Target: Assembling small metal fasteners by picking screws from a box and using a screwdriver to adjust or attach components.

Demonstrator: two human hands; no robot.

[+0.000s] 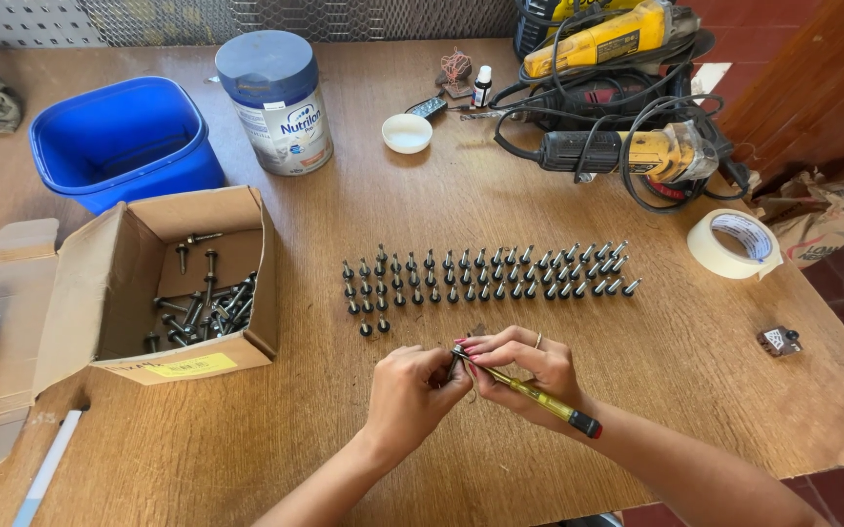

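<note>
three long rows of dark screws [485, 275] stand upright on the wooden table [637, 371], heads down, with a short fourth row just begun at the near left end. judging by that, a good share of the work looks done, while the open cardboard box [187, 283] at the left holds a loose heap of screws lying flat, so plenty seems left.

near the middle of the table's near edge, the left hand [412, 390] has its fingertips pressed together on a small dark piece that is mostly hidden, probably another screw. the right hand [529, 366] pinches a yellow-handled screwdriver [529, 392], its tip meeting the piece in the left hand and its dark butt pointing to the near right.

the standing screws look short, dark and dull, each with a wide base.

far off lie a blue tub [119, 137], a round tin [280, 102], yellow power tools [627, 98] and, at the right, a roll of tape [734, 244].
</note>
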